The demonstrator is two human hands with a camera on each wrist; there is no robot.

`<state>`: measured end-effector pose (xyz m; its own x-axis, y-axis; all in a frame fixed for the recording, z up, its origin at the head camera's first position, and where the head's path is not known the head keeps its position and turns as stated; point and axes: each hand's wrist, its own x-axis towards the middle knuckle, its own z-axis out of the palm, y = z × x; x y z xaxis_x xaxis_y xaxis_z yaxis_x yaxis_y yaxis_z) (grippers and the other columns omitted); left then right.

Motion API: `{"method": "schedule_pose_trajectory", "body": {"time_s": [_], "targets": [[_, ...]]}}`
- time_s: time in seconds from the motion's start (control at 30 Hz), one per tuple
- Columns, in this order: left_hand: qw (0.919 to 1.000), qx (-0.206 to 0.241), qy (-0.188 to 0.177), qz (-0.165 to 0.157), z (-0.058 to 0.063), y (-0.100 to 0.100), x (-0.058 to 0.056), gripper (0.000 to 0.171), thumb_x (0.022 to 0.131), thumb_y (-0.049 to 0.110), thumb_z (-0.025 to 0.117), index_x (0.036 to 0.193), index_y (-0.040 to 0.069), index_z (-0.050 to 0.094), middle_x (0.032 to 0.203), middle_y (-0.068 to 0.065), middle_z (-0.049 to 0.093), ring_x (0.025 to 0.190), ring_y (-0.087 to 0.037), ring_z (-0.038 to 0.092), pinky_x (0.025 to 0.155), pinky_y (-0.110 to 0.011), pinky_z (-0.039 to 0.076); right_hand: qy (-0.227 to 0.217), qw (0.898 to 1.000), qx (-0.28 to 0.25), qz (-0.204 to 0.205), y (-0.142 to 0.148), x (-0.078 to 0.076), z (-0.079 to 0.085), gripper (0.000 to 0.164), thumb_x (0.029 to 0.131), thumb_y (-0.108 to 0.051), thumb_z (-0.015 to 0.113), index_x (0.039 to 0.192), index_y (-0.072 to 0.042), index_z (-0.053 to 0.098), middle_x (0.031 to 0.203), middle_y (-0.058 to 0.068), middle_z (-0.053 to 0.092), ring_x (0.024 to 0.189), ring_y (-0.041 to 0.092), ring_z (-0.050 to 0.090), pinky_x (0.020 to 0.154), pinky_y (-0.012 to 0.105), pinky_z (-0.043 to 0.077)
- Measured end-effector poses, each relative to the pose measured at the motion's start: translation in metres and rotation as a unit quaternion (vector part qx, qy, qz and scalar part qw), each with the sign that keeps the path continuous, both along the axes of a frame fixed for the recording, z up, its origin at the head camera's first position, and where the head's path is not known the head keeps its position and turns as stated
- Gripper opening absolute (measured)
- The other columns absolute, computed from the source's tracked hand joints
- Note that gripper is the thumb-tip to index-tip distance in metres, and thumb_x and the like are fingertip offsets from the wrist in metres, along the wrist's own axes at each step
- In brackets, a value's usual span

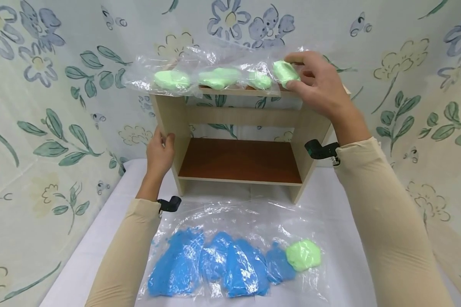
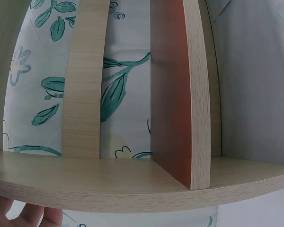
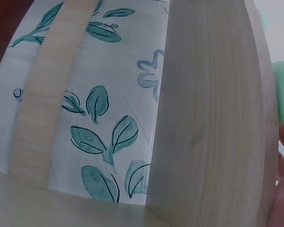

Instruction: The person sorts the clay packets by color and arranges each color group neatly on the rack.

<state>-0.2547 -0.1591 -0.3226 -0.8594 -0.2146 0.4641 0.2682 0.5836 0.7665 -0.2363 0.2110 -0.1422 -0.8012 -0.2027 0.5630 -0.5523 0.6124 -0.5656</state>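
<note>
A small wooden shelf unit (image 1: 238,113) with pale sides stands upright. My left hand (image 1: 160,151) grips its left side panel; in the left wrist view the fingers (image 2: 31,215) lie along the outer face and the thumb tip shows at the inner one. Above the top board, at its right end, my right hand (image 1: 316,81) pinches a light-green soft lump (image 1: 285,73) between thumb and fingers. To its left, along the top, lie more light-green lumps in clear plastic, a small one (image 1: 259,80), a wide one (image 1: 220,78) and another (image 1: 172,79) at the left end.
On the white-covered table (image 1: 330,204) before the unit lie clear plastic bags with several blue masses (image 1: 176,264) and a light-green lump (image 1: 303,255) at their right. The unit has a brown lower shelf (image 1: 241,160). Flowered cloth (image 1: 100,76) hangs behind and at both sides.
</note>
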Motion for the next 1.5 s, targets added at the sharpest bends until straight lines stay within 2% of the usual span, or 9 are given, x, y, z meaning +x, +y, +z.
{"method": "schedule_pose_trajectory", "body": {"time_s": [0.13, 0.27, 0.57, 0.93, 1.07, 1.2, 1.37, 1.43, 1.5], "targets": [[1.0000, -0.002, 0.002, 0.000, 0.001, 0.001, 0.000, 0.044, 0.105, 0.031, 0.042, 0.146, 0.015, 0.042, 0.141, -0.018, 0.057, 0.125, -0.037, 0.059, 0.096, -0.055, 0.055, 0.012, 0.997, 0.063, -0.039, 0.004, 0.003, 0.001, 0.047, 0.088, -0.017, 0.050, 0.134, -0.013, 0.059, 0.141, 0.012, 0.054, 0.123, 0.032, 0.051, 0.104, 0.046, 0.045], [1.0000, 0.000, -0.001, 0.002, 0.002, 0.002, 0.000, 0.044, 0.105, 0.031, 0.041, 0.146, 0.016, 0.042, 0.143, -0.017, 0.056, 0.128, -0.037, 0.058, 0.100, -0.055, 0.054, 0.034, 0.986, 0.145, -0.072, 0.006, 0.004, 0.002, 0.046, 0.089, -0.022, 0.048, 0.131, -0.008, 0.062, 0.140, 0.018, 0.054, 0.119, 0.035, 0.047, 0.091, 0.051, 0.041], [1.0000, 0.001, -0.007, 0.004, 0.001, 0.001, 0.002, 0.043, 0.105, 0.030, 0.042, 0.146, 0.016, 0.043, 0.144, -0.017, 0.056, 0.131, -0.037, 0.055, 0.103, -0.056, 0.051, 0.052, 0.987, 0.149, -0.041, 0.004, 0.004, -0.002, 0.044, 0.090, -0.021, 0.048, 0.130, -0.012, 0.064, 0.136, 0.011, 0.060, 0.087, 0.021, 0.043, 0.069, 0.033, 0.034], [1.0000, 0.006, 0.000, 0.002, 0.000, 0.002, 0.000, 0.042, 0.105, 0.028, 0.043, 0.145, 0.015, 0.044, 0.145, -0.016, 0.055, 0.133, -0.037, 0.054, 0.104, -0.057, 0.050, 0.066, 0.984, 0.163, -0.030, 0.002, 0.002, -0.005, 0.046, 0.093, -0.025, 0.047, 0.134, -0.012, 0.061, 0.138, 0.011, 0.060, 0.099, 0.026, 0.043, 0.076, 0.037, 0.034], [1.0000, 0.006, -0.006, 0.003, -0.001, 0.002, 0.000, 0.043, 0.104, 0.029, 0.043, 0.146, 0.016, 0.043, 0.145, -0.016, 0.055, 0.133, -0.037, 0.054, 0.104, -0.057, 0.051, 0.086, 0.988, 0.131, -0.010, 0.006, 0.005, -0.010, 0.048, 0.092, -0.024, 0.049, 0.138, -0.011, 0.057, 0.147, 0.010, 0.053, 0.119, 0.028, 0.045, 0.101, 0.045, 0.038], [0.9999, 0.003, -0.015, 0.002, -0.003, 0.002, -0.001, 0.045, 0.105, 0.029, 0.042, 0.147, 0.016, 0.041, 0.147, -0.015, 0.054, 0.134, -0.036, 0.053, 0.104, -0.056, 0.051, 0.161, 0.985, 0.063, 0.002, 0.013, 0.014, -0.027, 0.048, 0.089, -0.021, 0.051, 0.135, -0.007, 0.058, 0.149, 0.012, 0.050, 0.140, 0.028, 0.038, 0.121, 0.048, 0.027], [1.0000, -0.005, 0.001, 0.004, -0.001, 0.001, -0.002, 0.043, 0.104, 0.028, 0.043, 0.144, 0.012, 0.044, 0.143, -0.019, 0.056, 0.131, -0.038, 0.055, 0.103, -0.057, 0.051, 0.277, 0.960, -0.007, -0.038, 0.022, 0.041, -0.067, 0.042, 0.087, -0.018, 0.053, 0.122, 0.002, 0.064, 0.136, 0.019, 0.058, 0.133, 0.033, 0.045, 0.117, 0.043, 0.033], [1.0000, -0.005, 0.003, 0.005, 0.000, 0.001, -0.002, 0.043, 0.104, 0.028, 0.043, 0.143, 0.011, 0.045, 0.142, -0.020, 0.056, 0.131, -0.039, 0.056, 0.102, -0.057, 0.052, 0.288, 0.956, -0.012, -0.050, 0.026, 0.054, -0.090, 0.038, 0.086, -0.015, 0.054, 0.117, 0.004, 0.066, 0.130, 0.022, 0.061, 0.126, 0.037, 0.050, 0.110, 0.042, 0.036], [1.0000, -0.005, 0.002, 0.007, 0.000, 0.000, -0.002, 0.042, 0.104, 0.028, 0.043, 0.141, 0.011, 0.045, 0.141, -0.020, 0.057, 0.129, -0.039, 0.057, 0.099, -0.057, 0.053, 0.272, 0.961, 0.016, -0.050, 0.032, 0.066, -0.118, 0.035, 0.084, -0.011, 0.057, 0.114, 0.003, 0.067, 0.126, 0.022, 0.063, 0.120, 0.040, 0.052, 0.103, 0.046, 0.039]]}}
